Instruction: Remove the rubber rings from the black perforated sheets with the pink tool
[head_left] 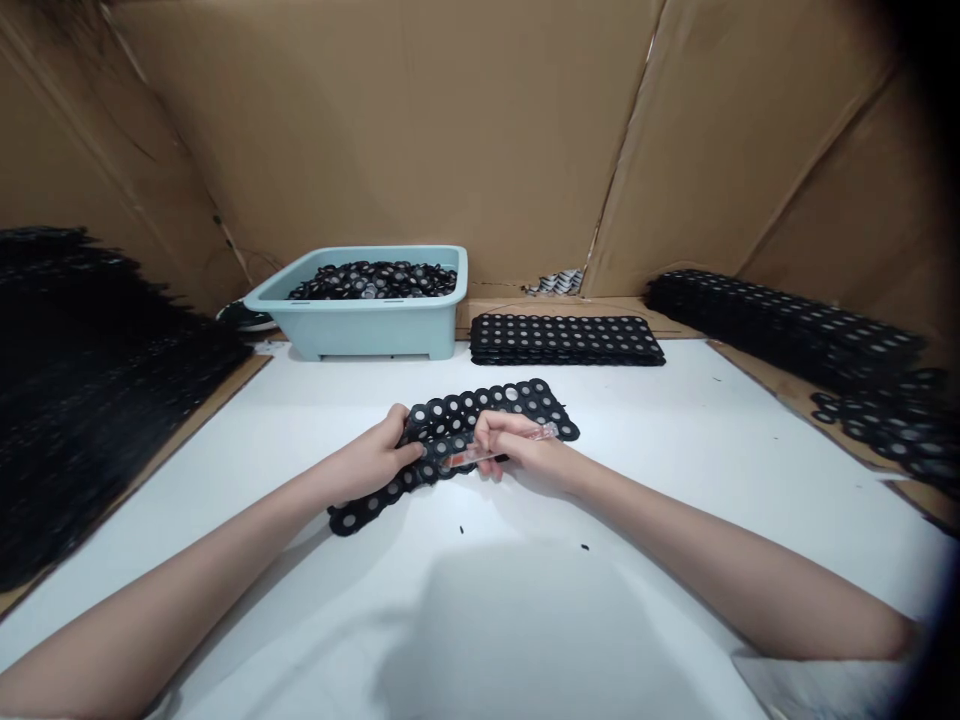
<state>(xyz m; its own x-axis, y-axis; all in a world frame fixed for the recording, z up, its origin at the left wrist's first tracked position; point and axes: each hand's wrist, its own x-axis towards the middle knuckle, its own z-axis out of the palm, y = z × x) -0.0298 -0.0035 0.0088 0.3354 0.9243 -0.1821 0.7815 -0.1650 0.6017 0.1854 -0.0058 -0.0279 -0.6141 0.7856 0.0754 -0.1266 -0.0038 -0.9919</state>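
Observation:
A black sheet of joined rings with pale round centres point(442, 408) lies on the white table, bent lengthwise so that one part is raised. At its left portion, my left hand point(382, 455) grips the edge between thumb and fingers. My right hand point(517, 440) is closed around a slim, clear, pen-like tool with a reddish tip section point(461, 457). The tool points left, with its tip at the sheet near my left thumb. What exactly the tip touches is too small to make out. My right fingers cover part of the sheet.
Behind stands a light blue tub point(367, 330) full of small black rings point(382, 280). Right of it lies a stack of similar sheets point(566, 340). More sheets are piled at the far right point(787, 320), and a large black pile point(97, 400) is at left. Cardboard walls point(420, 130) enclose the table.

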